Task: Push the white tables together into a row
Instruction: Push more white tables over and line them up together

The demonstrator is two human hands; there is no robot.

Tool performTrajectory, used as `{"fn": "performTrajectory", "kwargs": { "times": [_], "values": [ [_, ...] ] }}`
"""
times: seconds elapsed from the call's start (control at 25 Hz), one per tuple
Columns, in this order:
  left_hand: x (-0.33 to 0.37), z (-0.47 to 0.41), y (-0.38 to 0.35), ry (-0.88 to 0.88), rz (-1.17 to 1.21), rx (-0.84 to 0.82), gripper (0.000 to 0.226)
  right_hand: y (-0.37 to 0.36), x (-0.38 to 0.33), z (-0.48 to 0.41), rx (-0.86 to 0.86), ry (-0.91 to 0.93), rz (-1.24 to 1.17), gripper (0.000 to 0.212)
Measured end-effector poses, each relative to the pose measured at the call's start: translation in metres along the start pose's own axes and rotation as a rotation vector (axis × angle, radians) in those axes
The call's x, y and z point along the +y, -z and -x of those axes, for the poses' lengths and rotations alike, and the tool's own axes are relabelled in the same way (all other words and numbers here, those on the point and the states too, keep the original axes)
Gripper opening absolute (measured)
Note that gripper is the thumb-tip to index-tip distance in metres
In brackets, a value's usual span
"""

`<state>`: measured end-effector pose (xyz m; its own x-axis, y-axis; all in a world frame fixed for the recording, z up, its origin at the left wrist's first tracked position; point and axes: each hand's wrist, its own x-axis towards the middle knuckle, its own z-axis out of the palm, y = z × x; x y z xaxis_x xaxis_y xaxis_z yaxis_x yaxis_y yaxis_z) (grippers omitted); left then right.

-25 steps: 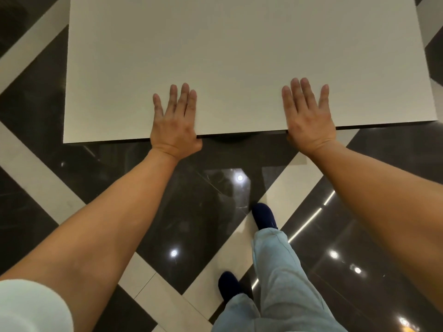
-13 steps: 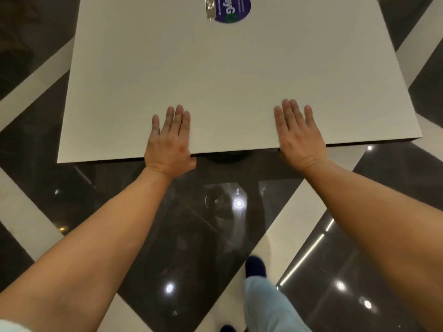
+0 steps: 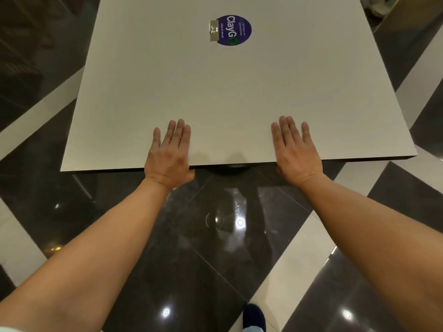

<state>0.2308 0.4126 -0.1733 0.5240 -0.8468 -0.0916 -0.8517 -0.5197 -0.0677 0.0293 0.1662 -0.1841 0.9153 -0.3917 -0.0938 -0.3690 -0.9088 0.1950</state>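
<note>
At the near edge of the white worktop (image 3: pixel 215 92), a person stands with both bare arms stretched out in front of them. Their left hand (image 3: pixel 169 156) lies palm down on the surface, fingers straight and held close together, the heel of the palm hanging just past the edge; the thumb is tucked down by the edge where I cannot see what it does. Their right hand (image 3: pixel 297 154) rests the same way further right, flat and with fingers side by side, its thumb also out of sight below the rim. Neither grip is wrapped around anything that I can see; both simply press flat on the top.

The worktop fills the upper middle of the scene, slightly skewed, its near edge running from lower left up to the right. On its far part sits a round purple sticker (image 3: pixel 233 30) reading "ClayGo", with a strip of grey tape (image 3: pixel 214 31) at its left side. Under the near edge, between the hands, a dark rounded base (image 3: pixel 230 169) peeks out. Below is a glossy floor (image 3: pixel 215 236) of dark tiles crossed by pale bands, dotted with light reflections. One dark shoe (image 3: pixel 254 316) shows at the bottom.
</note>
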Motion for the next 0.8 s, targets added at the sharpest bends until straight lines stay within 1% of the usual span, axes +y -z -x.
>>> {"fn": "performTrajectory", "kwargs": {
  "times": [0.16,0.44,0.64,0.8],
  "values": [
    [-0.021,-0.032,0.001,-0.014,0.008,0.007,0.105,0.002,0.002,-0.033,-0.003,0.011,-0.010,0.074],
    [-0.042,-0.073,0.005,-0.033,0.001,0.017,0.097,0.007,0.010,-0.078,-0.037,0.002,-0.002,0.076],
    [-0.063,-0.103,0.006,-0.054,0.012,-0.001,0.099,0.010,0.010,-0.106,-0.015,-0.015,-0.016,0.078],
    [-0.080,-0.126,0.008,-0.056,0.015,-0.011,0.097,0.012,0.007,-0.133,0.010,-0.011,-0.029,0.074]
  ]
}}
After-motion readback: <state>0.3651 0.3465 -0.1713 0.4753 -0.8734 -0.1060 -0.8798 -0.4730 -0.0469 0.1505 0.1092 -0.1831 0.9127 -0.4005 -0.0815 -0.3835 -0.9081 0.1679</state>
